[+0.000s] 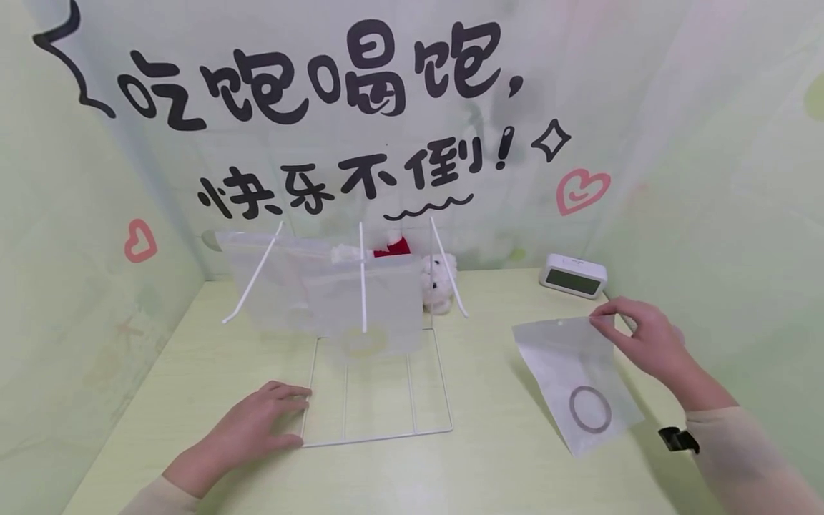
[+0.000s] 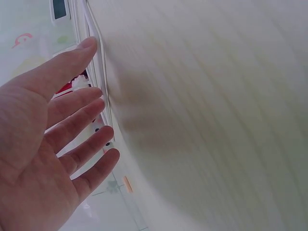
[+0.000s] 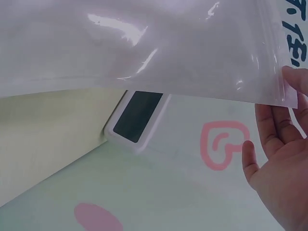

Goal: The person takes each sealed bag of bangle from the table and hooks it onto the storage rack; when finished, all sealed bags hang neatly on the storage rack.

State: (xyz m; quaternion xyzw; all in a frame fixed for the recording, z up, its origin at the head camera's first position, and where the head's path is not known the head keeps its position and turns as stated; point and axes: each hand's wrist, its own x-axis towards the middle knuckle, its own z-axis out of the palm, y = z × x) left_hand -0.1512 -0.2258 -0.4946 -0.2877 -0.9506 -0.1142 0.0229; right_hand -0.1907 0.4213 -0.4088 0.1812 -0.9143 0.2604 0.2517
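Observation:
My right hand (image 1: 650,343) pinches the top right corner of a clear plastic bag (image 1: 547,365). Inside that bag lies a brownish ring (image 1: 589,409), perhaps a bangle. The same bag (image 3: 183,53) spans the top of the right wrist view, its corner between thumb and fingers. My left hand (image 1: 251,425), fingers extended, rests its fingertips at the left side of a white wire rack's base (image 1: 376,438). Two clear bags hang on the rack, a left one (image 1: 257,279) and a middle one (image 1: 386,300); a yellowish ring (image 1: 363,342) shows in the middle bag.
Three white prongs (image 1: 364,286) of the rack point toward me. Behind it sits a white plush toy (image 1: 439,282) with a red part. A white digital clock (image 1: 573,276) stands at the back right of the pale wooden table (image 1: 502,465). Printed fabric walls surround the table.

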